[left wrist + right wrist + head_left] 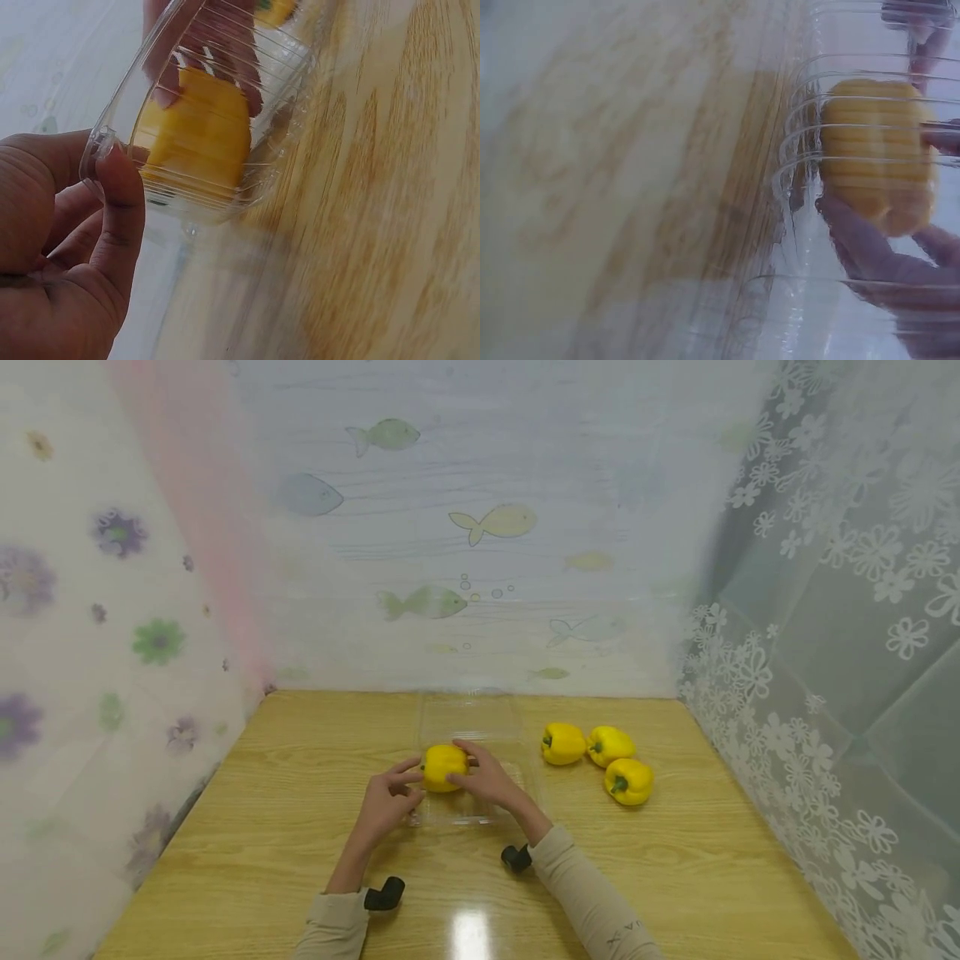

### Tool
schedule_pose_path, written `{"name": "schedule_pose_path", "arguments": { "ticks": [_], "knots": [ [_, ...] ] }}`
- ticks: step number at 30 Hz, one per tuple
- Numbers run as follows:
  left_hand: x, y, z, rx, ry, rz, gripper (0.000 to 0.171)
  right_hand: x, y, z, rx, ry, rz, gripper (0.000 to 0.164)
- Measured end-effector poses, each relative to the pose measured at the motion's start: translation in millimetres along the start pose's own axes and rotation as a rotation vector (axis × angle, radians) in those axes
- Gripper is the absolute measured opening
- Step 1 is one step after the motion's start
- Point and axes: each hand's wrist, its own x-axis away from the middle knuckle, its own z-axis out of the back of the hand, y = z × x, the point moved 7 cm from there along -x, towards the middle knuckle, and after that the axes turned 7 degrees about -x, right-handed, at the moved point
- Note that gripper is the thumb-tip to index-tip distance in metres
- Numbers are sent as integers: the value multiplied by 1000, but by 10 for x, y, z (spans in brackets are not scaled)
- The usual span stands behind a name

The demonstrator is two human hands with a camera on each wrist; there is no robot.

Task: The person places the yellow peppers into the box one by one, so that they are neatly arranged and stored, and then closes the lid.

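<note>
A yellow bell pepper lies sideways in the left part of a clear plastic clamshell box, its stem turned left. My right hand reaches into the box and grips the pepper, fingers at its far side and thumb on the near side. Through the ribbed wall in the right wrist view, fingers curl round the pepper's lower end. My left hand is at the box's left edge; in the left wrist view its thumb and finger pinch the clear rim.
Right of the box, a yellow pepper, another pepper and a third pepper lie grouped on the wooden table. The transparent lid is folded back behind the box. Patterned curtains close off the back and sides.
</note>
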Motion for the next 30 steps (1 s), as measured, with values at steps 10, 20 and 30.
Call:
{"name": "schedule_pose_path", "arguments": {
  "ticks": [10, 20, 30],
  "knots": [
    [-2, -14, 4, 2, 21, 7, 29, 30, -38, 19, -51, 9, 41, 63],
    [-8, 12, -14, 17, 24, 4, 30, 51, -72, 54, -64, 28, 59, 61],
    [-14, -13, -23, 29, 16, 5, 33, 37, -38, 73, -1, 61, 34, 60]
  ]
}}
